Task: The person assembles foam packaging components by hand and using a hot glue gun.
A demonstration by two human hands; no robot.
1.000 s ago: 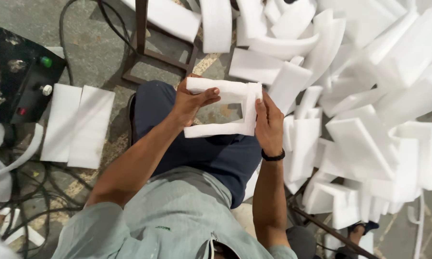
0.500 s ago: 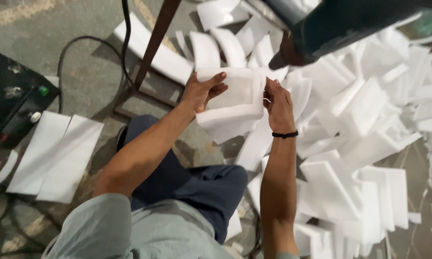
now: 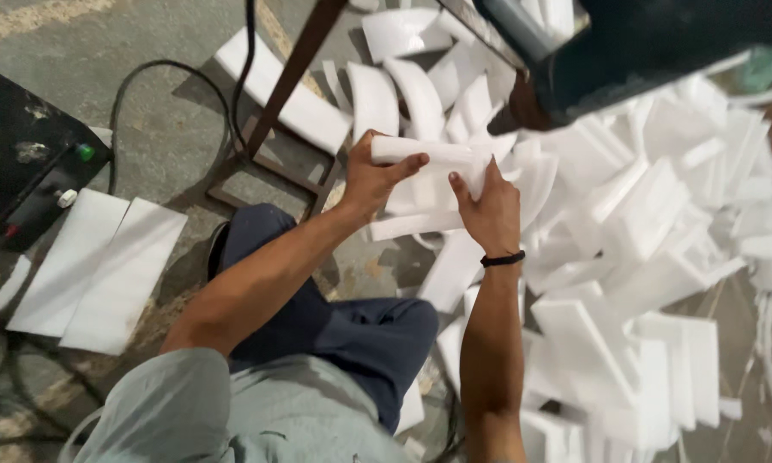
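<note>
The white foam frame piece (image 3: 425,184), a flat slab of rigid packing foam, is held up in front of the seated person, above the knees and out toward the far side of the scene. Its long axis runs left to right, roughly level, with the top edge turned toward the camera so the slab looks foreshortened.

The left hand (image 3: 370,176) clamps the left end, thumb laid along the top edge and fingers wrapped behind. The right hand (image 3: 489,210), with a black wristband (image 3: 502,258), grips the right end, thumb up the near face and fingers curled round the far side. Both hands are closed on the same piece, one at each end, so neither is nearer; the slab lies straight between them.

Just beyond and above the foam hangs a dark machine body (image 3: 626,43), its underside close to the slab's upper right corner. To the right spreads a big heap of white foam offcuts (image 3: 660,257). A rusty metal stand leg (image 3: 296,73) slants down on the left, with a black cable (image 3: 146,77) looping over the grey concrete floor (image 3: 77,51). Two flat white foam sheets (image 3: 99,261) lie side by side near left, beside a black control box (image 3: 21,163).
</note>
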